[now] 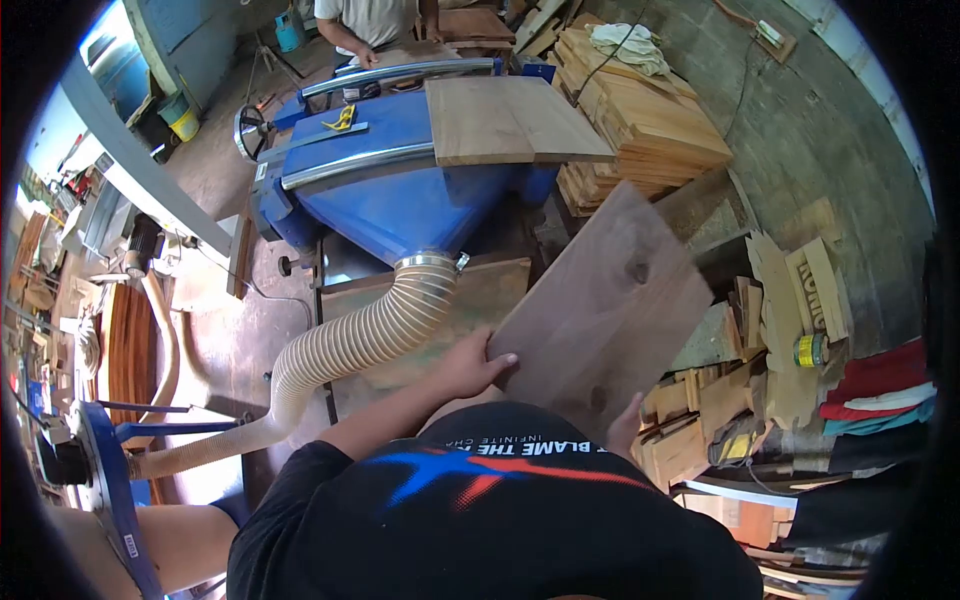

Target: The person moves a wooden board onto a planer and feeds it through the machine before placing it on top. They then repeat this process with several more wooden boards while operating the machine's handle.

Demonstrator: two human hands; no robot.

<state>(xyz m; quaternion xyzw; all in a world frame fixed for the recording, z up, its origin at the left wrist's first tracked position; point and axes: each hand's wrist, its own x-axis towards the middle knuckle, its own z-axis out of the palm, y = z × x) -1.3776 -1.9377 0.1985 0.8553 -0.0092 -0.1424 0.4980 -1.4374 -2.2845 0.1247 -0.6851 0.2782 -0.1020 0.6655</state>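
Observation:
A wide wooden board (610, 300) with dark knots is held tilted in front of my body. My left hand (478, 366) grips its left edge, the thumb lying over the face. On the opposite edge, near the lower right corner, my right hand (627, 420) holds it too; only part of that hand shows past my shirt. Beyond the board stands a blue machine (385, 195), likely a thickness planer, with metal rollers and a handwheel (250, 132). Other flat boards (510, 115) rest on its top at the right.
A ribbed hose (350, 340) runs from the machine to a blue dust collector (120, 490) at left. Stacked planks (650, 110) stand at the back right. Offcuts (690, 430) and cloths (880, 390) lie to my right. Another person (370, 25) stands behind the machine, hands near a board.

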